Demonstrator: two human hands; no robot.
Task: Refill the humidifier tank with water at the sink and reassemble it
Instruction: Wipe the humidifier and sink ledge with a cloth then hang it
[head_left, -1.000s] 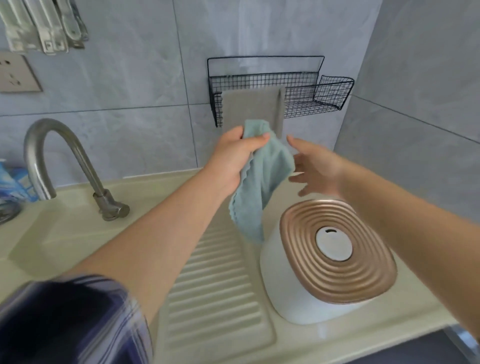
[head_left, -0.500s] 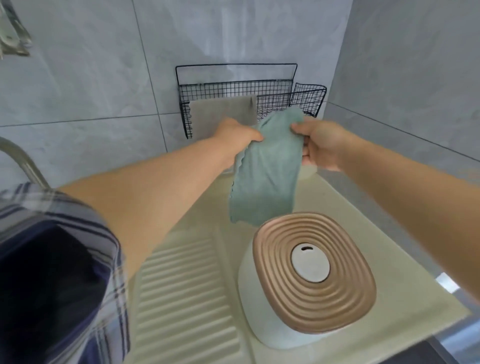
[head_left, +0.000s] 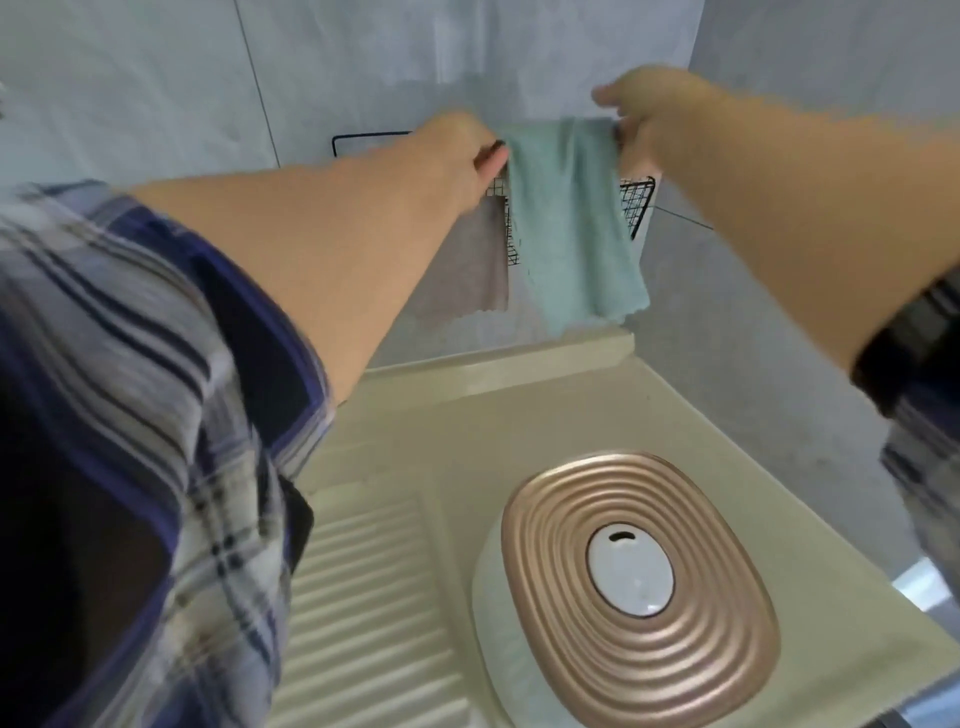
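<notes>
The white humidifier (head_left: 618, 597) stands on the cream counter at the lower right, its ridged copper-coloured lid in place with a white oval cap in the middle. Up at the wall, my left hand (head_left: 462, 156) and my right hand (head_left: 649, 111) each pinch a top corner of a teal cloth (head_left: 571, 223). The cloth is spread flat against the black wire rack (head_left: 636, 205) and hangs down over its front. Both hands are well above and behind the humidifier.
A grey cloth (head_left: 467, 275) hangs on the rack just left of the teal one. The ridged drainboard (head_left: 369, 608) lies left of the humidifier. Tiled walls close the corner behind and to the right. The counter's right edge (head_left: 852, 561) drops off beside the humidifier.
Both hands have lifted the teal cloth from over the humidifier up to the rack and spread it wide. The view has swung right and down, so the tap is gone.
</notes>
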